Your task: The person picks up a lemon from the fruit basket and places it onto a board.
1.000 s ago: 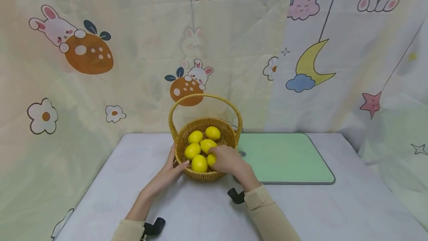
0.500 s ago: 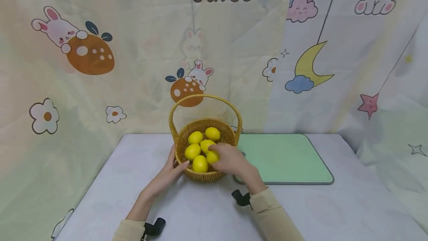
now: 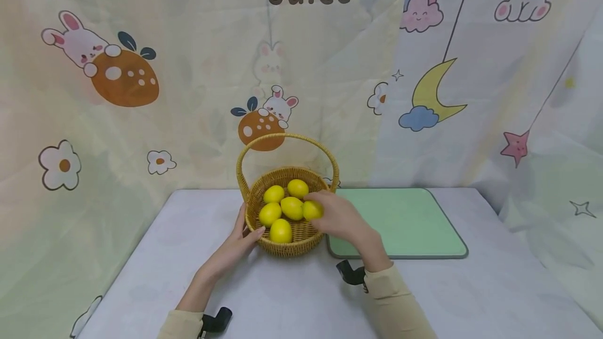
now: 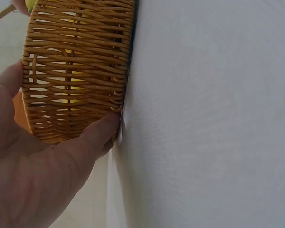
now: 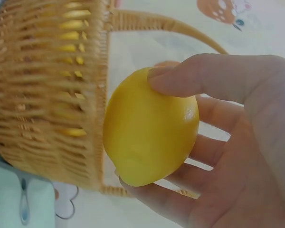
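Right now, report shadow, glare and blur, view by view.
Head: faint shadow on the table just in front of the basket; left wrist: basket weave fairly crisp, soft shadow on the table beside it; right wrist: small glint on the held lemon, basket weave blurred.

The left wrist view crops the basket (image 4: 78, 71).

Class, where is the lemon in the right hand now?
In the head view, the lemon is pinched in the right hand at the right side of the wicker basket, just right of the middle lemon and left of the green board.
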The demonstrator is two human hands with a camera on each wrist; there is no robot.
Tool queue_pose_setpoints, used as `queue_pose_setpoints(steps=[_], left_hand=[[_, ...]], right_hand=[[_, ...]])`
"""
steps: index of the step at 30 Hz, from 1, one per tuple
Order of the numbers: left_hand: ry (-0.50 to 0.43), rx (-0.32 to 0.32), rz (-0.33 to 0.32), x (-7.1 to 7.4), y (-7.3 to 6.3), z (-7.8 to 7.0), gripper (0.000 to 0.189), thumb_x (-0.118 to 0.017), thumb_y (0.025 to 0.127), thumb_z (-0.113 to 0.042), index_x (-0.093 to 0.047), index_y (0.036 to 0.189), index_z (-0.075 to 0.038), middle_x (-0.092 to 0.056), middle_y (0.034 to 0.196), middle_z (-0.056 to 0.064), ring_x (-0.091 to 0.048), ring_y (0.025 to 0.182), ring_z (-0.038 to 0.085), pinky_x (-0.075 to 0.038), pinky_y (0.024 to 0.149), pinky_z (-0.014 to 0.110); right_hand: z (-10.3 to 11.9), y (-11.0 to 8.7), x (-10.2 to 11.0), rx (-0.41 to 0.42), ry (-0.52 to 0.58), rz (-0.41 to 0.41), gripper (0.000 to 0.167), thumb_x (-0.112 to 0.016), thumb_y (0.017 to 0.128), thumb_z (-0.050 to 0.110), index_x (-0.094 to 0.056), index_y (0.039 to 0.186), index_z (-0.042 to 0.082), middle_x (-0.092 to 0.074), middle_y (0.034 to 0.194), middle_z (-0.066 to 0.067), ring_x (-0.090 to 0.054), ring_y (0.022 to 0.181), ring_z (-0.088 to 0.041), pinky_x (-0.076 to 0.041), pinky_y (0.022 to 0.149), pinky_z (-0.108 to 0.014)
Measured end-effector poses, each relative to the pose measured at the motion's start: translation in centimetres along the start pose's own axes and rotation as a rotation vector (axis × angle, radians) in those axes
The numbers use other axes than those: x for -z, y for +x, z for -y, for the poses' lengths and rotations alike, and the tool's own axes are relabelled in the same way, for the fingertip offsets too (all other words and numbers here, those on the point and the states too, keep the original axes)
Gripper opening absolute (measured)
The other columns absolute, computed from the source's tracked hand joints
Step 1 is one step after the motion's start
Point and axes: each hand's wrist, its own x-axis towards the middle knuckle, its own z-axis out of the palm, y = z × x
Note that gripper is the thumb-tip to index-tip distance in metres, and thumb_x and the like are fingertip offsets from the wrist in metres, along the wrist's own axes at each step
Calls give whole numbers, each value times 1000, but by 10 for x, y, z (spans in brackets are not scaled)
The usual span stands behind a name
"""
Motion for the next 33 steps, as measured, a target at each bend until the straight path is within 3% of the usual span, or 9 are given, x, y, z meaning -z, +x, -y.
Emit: queue_pose_setpoints(steps=[9, 17, 26, 33], left_hand=[[-4, -1, 3, 0, 1, 1, 95, -57, 97, -53, 21, 150, -49, 21, 165, -6, 6, 156, 28, -25, 122, 54], [-11, 0, 4, 0, 0, 0, 95, -57, 97, -52, 22, 150, -49, 21, 166, -6, 5, 156, 28, -26, 122, 53], [-21, -8, 13, -1, -1, -3, 95, -56, 98, -51, 23, 150, -48, 21, 166, -4, 4, 156, 28, -25, 123, 52], [-22, -8, 15, -1, -1, -1, 94, -56, 98, -51, 23, 150, -48, 21, 165, -5, 5, 156, 29, -23, 123, 51]], right_hand=[[-15, -7, 17, -18, 25, -44, 51, -70, 83, 18, -62, 134, 17, -60, 139, -4, -55, 130, -28, -50, 105, -51], [-30, -12, 29, -5, 86, -55, 46, -70, 82, 11, -65, 127, 19, -67, 122, 1, -60, 101, -19, -54, 86, -37], [-48, -16, 39, -3, 127, -52, 47, -69, 77, 4, -68, 123, 17, -68, 117, 2, -57, 96, -20, -51, 79, -33], [-66, -14, 37, -62, 91, -76, 53, -67, 80, 3, -63, 133, 8, -63, 133, -11, -58, 112, -29, -54, 89, -45]])
